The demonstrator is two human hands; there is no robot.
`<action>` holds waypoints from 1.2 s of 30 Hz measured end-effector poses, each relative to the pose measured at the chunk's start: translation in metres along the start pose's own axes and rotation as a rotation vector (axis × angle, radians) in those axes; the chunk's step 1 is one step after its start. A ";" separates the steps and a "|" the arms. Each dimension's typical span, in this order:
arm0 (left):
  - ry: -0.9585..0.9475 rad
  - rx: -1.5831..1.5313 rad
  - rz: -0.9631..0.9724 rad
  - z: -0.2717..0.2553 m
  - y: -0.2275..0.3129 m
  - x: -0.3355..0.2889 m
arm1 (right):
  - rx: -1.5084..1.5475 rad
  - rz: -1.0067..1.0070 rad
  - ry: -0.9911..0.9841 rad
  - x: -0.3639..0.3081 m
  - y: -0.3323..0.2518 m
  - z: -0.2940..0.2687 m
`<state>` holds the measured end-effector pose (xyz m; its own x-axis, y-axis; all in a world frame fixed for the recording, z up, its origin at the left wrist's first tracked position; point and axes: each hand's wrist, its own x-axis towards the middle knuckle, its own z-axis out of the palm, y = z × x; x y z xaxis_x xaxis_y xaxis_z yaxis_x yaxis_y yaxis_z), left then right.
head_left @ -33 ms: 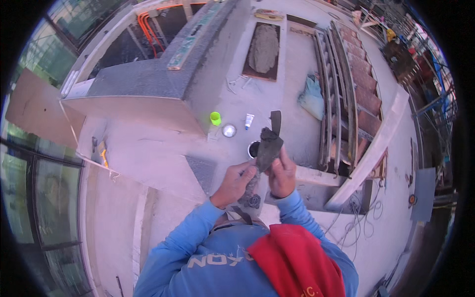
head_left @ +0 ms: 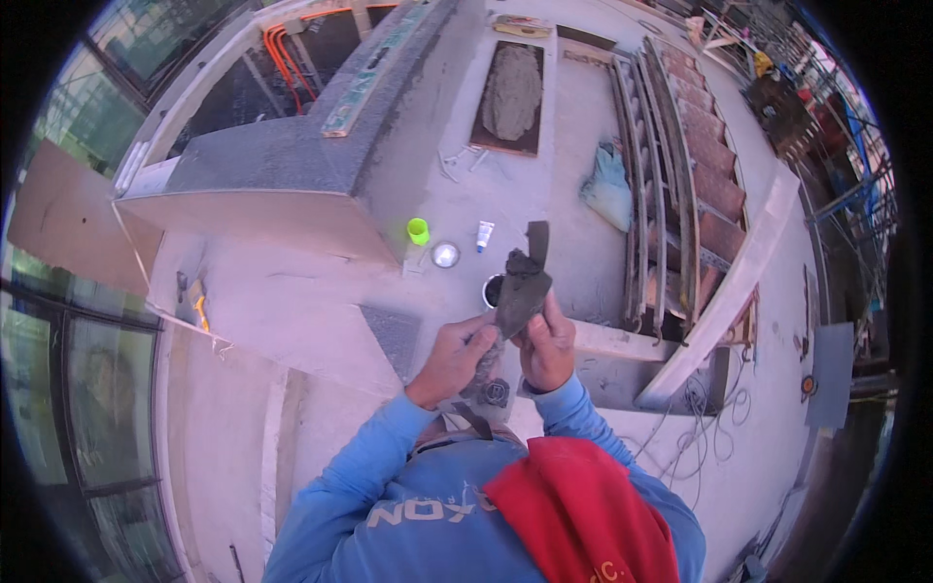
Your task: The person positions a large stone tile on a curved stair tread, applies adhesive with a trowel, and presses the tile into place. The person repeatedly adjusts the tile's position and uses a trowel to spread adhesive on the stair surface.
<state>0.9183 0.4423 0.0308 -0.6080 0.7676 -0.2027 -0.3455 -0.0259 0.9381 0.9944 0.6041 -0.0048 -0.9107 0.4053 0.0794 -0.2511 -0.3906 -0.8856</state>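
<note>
Pale dusty floor (head_left: 292,296) spreading beside grey stone-topped block (head_left: 262,160). Left hand (head_left: 452,360) and right hand (head_left: 546,355) closing on wide, flat, dark grey blade (head_left: 526,301), holding it above floor. White-rimmed round can (head_left: 486,291) standing beyond. Soft-looking dark lump (head_left: 522,262) clinging at blade's far end; narrow dark strip (head_left: 537,245) rising behind, holder unclear. Blade probably handling light, stiff, slippery where smeared; near end, away from lump, seemingly offering best hold.

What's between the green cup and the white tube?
In the head view, a shiny round tin or lid lies between cup and tube, slightly nearer the person.
</note>
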 end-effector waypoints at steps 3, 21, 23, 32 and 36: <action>0.023 0.026 0.002 -0.015 -0.007 0.000 | -0.223 0.017 -0.047 -0.015 0.010 -0.008; 0.616 0.375 -0.144 -0.132 -0.083 -0.084 | -1.813 0.606 -0.341 0.157 0.166 -0.134; 0.584 0.368 -0.164 -0.139 -0.099 -0.097 | -1.903 0.602 -0.367 0.175 0.195 -0.126; 0.599 0.315 -0.196 -0.171 -0.101 -0.122 | -2.005 0.710 -0.680 0.202 0.234 -0.109; 0.605 0.285 -0.237 -0.176 -0.092 -0.116 | -1.988 0.740 -0.708 0.221 0.204 -0.107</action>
<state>0.8951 0.2432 -0.0813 -0.8586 0.2397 -0.4531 -0.3670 0.3296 0.8699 0.7773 0.7022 -0.2174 -0.7073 0.1757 -0.6847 0.2217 0.9749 0.0212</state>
